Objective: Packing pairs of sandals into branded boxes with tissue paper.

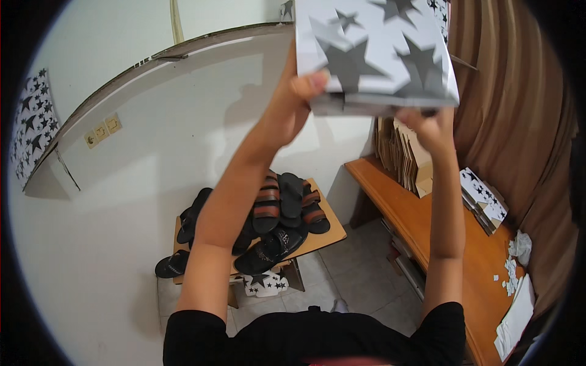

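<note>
Both arms are raised high in front of me, holding a white box (373, 36) printed with grey and black stars at the upper part of the view. My left hand (294, 104) grips the box's lower left corner, its thumb pressed on the star-covered face. Under the lower right edge, my right hand (432, 127) is closed on the box, slightly blurred. The box's top runs out of view, and it covers part of the wall shelf (213, 38) behind it.
Below my left arm, several black and brown sandals (267, 204) lie on a small wooden table (332, 236). On the right, a wooden desk (400, 201) carries folded cardboard (403, 152), a star-printed piece (482, 198) and paper scraps (511, 268). A brown curtain (506, 91) hangs beside it.
</note>
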Demonstrator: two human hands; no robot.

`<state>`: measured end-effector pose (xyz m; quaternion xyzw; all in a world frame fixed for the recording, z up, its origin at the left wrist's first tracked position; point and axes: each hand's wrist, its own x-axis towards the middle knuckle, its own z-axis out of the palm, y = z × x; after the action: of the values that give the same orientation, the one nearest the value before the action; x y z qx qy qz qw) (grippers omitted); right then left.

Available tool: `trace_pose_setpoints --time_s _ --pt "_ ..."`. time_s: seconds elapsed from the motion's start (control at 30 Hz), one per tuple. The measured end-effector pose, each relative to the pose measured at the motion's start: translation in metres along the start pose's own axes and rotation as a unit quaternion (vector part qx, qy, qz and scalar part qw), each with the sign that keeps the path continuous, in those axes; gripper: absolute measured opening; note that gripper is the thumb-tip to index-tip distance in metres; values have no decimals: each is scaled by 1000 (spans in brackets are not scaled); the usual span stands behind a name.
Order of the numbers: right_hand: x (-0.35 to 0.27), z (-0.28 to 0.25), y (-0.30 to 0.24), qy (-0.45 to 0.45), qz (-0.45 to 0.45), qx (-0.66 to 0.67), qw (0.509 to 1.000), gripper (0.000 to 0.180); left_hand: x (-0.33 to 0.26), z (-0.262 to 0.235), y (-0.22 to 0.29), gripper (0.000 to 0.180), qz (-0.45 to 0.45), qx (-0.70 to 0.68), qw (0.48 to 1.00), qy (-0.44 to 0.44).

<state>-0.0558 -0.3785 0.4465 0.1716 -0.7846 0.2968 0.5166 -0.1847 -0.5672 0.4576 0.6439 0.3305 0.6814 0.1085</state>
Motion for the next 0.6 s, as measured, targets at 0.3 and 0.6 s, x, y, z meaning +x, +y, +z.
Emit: trace_pose_setpoints --time_s 0.3,0.6 --pt "169 -5 31 63 -159 65 983 40 151 -55 29 39 77 9 996 45" --pt "268 -16 106 119 -181 -104 971 65 250 -94 22 53 -46 114 989 87"
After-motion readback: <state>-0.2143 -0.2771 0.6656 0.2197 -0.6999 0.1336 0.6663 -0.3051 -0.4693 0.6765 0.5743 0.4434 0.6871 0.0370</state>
